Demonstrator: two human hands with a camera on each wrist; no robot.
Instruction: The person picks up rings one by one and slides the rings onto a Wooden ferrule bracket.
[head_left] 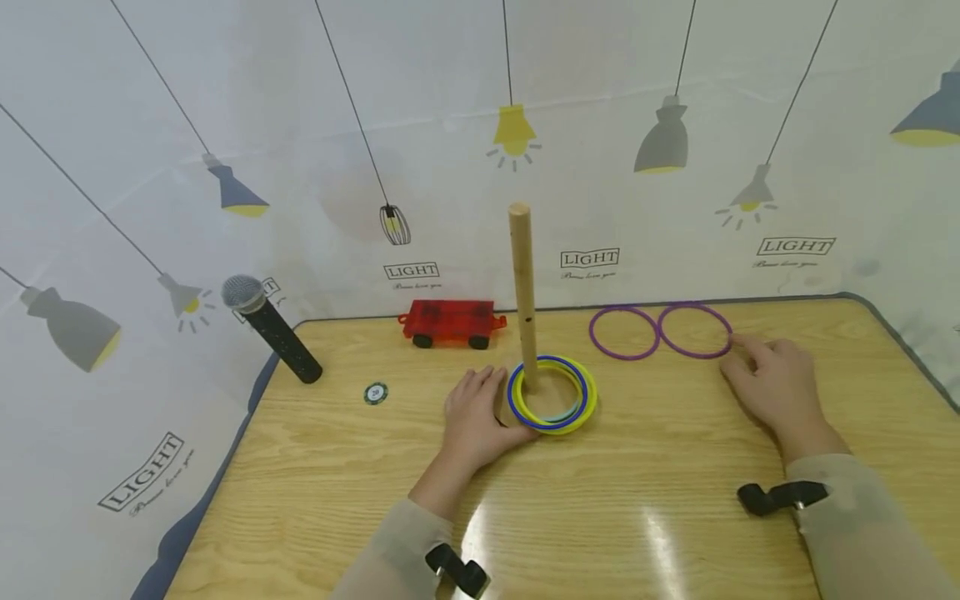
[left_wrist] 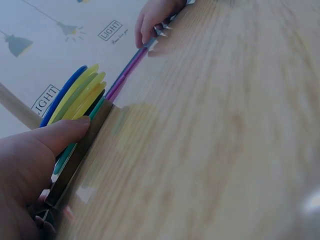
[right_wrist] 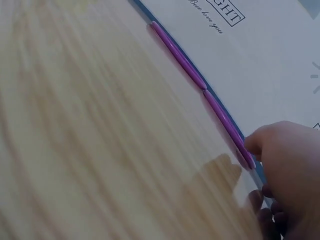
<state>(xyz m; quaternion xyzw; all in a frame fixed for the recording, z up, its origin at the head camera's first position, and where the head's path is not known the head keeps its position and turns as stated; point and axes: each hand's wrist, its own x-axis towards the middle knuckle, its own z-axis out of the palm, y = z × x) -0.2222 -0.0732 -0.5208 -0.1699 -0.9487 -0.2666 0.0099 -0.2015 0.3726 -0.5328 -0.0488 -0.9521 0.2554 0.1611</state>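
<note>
A wooden peg (head_left: pixel 522 283) stands upright on a flat wooden base (left_wrist: pixel 82 155). Blue, yellow and green rings lie stacked around its foot, a blue ring (head_left: pixel 512 400) on top. My left hand (head_left: pixel 476 421) grips the base from the left, with the thumb along its front edge below the rings and the other fingers at its side, partly hidden. Two purple rings lie flat near the table's back edge, a left ring (head_left: pixel 626 357) and a right ring (head_left: pixel 693 357), touching each other. At the right ring's outer edge, my right hand (head_left: pixel 776 387) pinches the rim between thumb and forefinger.
Behind my left hand sits a red toy wagon (head_left: pixel 452 321) with black wheels. A black microphone (head_left: pixel 281 337) stands at the table's left edge, near a poker chip (head_left: pixel 376 393). A lamp-printed backdrop (head_left: pixel 450 167) borders the table (head_left: pixel 600 500).
</note>
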